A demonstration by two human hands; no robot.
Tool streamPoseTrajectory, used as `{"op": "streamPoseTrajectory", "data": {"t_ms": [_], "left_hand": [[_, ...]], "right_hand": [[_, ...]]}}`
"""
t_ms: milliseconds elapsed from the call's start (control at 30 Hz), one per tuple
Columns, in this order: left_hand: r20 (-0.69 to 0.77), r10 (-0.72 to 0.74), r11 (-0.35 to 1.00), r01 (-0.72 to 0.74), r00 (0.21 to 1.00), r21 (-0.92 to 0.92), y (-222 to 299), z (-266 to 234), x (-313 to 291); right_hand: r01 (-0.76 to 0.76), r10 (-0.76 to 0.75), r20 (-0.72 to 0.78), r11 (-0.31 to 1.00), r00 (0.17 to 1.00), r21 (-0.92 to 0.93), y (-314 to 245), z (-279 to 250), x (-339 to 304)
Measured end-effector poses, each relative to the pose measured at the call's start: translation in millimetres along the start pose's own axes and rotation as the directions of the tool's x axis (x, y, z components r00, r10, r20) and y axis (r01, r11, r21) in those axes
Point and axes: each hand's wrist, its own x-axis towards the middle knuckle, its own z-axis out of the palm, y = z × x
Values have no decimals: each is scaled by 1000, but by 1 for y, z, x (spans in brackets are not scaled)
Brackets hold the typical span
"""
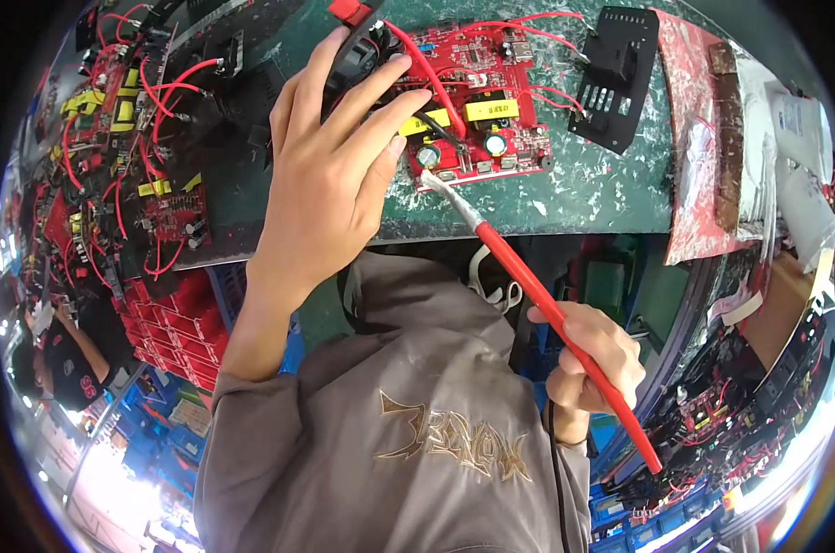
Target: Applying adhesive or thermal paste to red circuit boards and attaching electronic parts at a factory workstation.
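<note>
My right hand (599, 358) is closed round the red handle of a paintbrush (528, 281). White paste coats the brush's tip, which touches the near left edge of a red circuit board (537, 146). The board carries yellow-wrapped transformers (491, 111), round capacitors (494, 145) and a thick red cable (424, 63). Spread over the board's left side, my left hand (330, 166) has its fingers stretched out. They rest by a black fan-like part (355, 60) and the cables. Thin red wires link the board to a black slotted panel (617, 78) on its right.
White smears cover the green bench (574, 203). More wired boards (164, 207) crowd its left side. A red, white-smeared sheet (699, 175) lies at the right. Red stacked cases (173, 327) stand lower left, near another person's arm (81, 341). Further boards (712, 415) sit lower right.
</note>
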Motion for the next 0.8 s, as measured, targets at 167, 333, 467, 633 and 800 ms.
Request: {"op": "streamPoseTrajectory", "data": {"t_ms": [167, 333, 467, 633, 800], "left_hand": [[-1, -2, 1000, 2, 1000, 8, 1, 0, -3], [-5, 2, 1000, -2, 1000, 0, 3, 0, -2], [-16, 8, 1000, -8, 1000, -16, 4, 3, 0], [3, -8, 1000, 8, 1000, 13, 4, 0, 0], [0, -2, 1000, 2, 1000, 17, 4, 1, 3]], "right_hand": [[38, -38, 50, 999, 998, -13, -2, 2, 1], [58, -52, 57, 993, 997, -102, -4, -2, -2], [63, -65, -13, 991, 998, -116, -3, -6, -5], [71, -69, 21, 981, 997, -182, -1, -5, -7], [39, -45, -37, 988, 998, -151, -3, -20, -17]]}}
